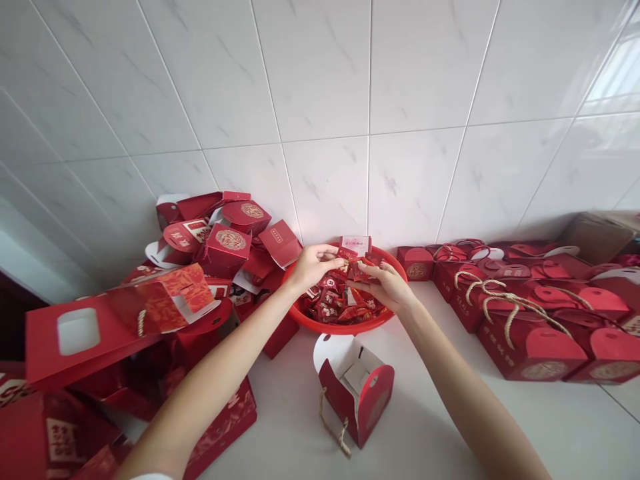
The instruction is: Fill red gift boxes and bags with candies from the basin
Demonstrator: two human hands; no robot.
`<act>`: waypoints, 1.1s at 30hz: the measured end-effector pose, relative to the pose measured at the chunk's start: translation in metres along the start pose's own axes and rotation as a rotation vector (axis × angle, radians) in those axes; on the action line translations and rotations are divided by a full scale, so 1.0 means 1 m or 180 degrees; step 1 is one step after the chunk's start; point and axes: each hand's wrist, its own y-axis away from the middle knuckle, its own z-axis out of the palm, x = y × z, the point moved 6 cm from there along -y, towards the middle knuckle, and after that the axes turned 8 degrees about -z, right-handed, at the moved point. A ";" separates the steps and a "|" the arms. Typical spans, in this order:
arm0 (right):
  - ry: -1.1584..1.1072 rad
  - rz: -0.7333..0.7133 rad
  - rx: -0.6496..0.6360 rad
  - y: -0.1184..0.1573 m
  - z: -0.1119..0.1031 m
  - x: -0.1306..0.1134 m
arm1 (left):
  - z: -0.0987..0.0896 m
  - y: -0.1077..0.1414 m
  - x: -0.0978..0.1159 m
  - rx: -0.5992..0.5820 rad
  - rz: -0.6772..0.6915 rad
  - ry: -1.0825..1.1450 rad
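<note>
Above a red plastic bowl both my hands are at work close together. The bowl holds many small red-wrapped candies. My left hand pinches a red-wrapped candy between thumb and fingers. My right hand is partly curled, with red-wrapped candies at its thumb and fingertips. A pale pink printed card stands at the bowl's back edge, behind the hands. In front of the bowl, between my forearms, sits an open red gift box with a white inside. Its rope handle hangs down on the left.
A loose heap of red gift boxes fills the left side, some lying tilted or open. On the right, closed red boxes with rope handles stand in rows. A brown carton is behind them. The tiled wall rises behind the bowl.
</note>
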 end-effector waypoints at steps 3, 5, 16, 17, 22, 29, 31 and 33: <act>0.0176 -0.0153 -0.0190 0.009 0.017 -0.011 | 0.000 0.013 0.015 0.0139 0.0125 0.0040; 0.0395 -0.0314 -0.0249 0.015 0.025 -0.020 | 0.001 0.024 0.027 0.0033 0.0254 0.0000; 0.1931 -0.0643 -0.0882 0.057 0.047 -0.070 | 0.010 0.108 0.045 -0.0594 0.0519 -0.1067; 0.2148 -0.0631 -0.0982 0.061 0.048 -0.073 | 0.012 0.118 0.040 -0.0707 0.0431 -0.1502; 0.2822 -0.0486 -0.1808 0.078 0.064 -0.067 | 0.008 0.162 0.016 -0.1254 -0.0430 -0.2719; 0.3575 0.0450 -0.3223 0.096 0.077 -0.024 | 0.007 0.178 -0.001 -0.1995 -0.0961 -0.2467; 0.3813 0.0568 -0.3260 0.097 0.074 -0.018 | 0.005 0.176 -0.008 -0.1942 -0.1027 -0.2360; 0.3932 0.0665 -0.3251 0.097 0.071 -0.013 | 0.003 0.174 -0.012 -0.1877 -0.1021 -0.2274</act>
